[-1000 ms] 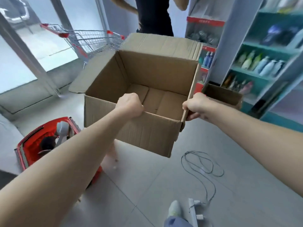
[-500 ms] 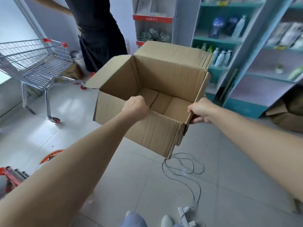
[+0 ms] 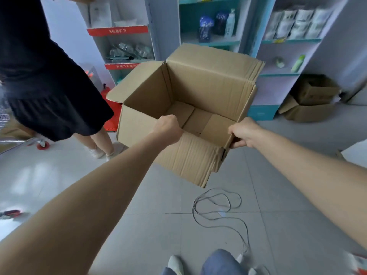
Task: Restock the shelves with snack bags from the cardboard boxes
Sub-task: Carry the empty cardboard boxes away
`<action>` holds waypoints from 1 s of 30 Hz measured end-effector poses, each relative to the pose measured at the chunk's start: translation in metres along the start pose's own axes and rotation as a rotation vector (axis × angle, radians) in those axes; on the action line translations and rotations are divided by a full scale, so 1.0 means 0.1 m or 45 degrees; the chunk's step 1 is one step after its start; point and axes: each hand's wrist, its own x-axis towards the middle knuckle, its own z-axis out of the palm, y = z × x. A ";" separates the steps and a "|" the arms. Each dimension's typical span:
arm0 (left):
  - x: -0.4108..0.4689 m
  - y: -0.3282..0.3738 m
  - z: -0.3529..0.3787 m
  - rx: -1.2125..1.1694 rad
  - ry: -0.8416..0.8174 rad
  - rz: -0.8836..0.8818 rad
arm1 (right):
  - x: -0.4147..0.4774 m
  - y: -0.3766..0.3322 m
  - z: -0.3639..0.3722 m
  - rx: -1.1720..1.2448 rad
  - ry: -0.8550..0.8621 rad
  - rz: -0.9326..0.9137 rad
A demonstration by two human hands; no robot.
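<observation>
Left hand (image 3: 168,129) curled over the near rim of the cardboard box (image 3: 208,86), right hand (image 3: 245,132) pinching its near right corner; between them I hold it off the floor (image 3: 158,195). One box in my grip, and no snack bags in it: bare bottom flaps only. So this one looks finished, I'd judge. What looks like two more boxes (image 3: 311,98) sit on the floor at the far right, below the shelves (image 3: 290,41); whether they hold stock I cannot tell. White pouches (image 3: 297,20) line the top right shelf, too blurred to count.
</observation>
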 end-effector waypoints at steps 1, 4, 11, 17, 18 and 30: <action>0.11 0.04 0.00 0.006 -0.013 0.018 | 0.07 -0.02 -0.01 0.026 0.024 0.026; 0.43 0.17 0.02 0.010 -0.047 0.048 | 0.32 -0.07 -0.08 0.072 0.060 0.080; 1.08 0.50 0.13 -0.029 -0.113 0.075 | 0.92 -0.29 -0.26 0.072 0.075 0.130; 1.58 0.58 0.19 -0.104 -0.143 0.125 | 1.31 -0.50 -0.28 0.154 0.079 0.208; 1.67 0.60 0.20 -0.112 -0.149 0.135 | 1.38 -0.53 -0.28 0.167 0.082 0.221; 2.96 0.72 0.20 -0.157 -0.376 0.408 | 2.24 -0.89 -0.20 0.336 0.239 0.410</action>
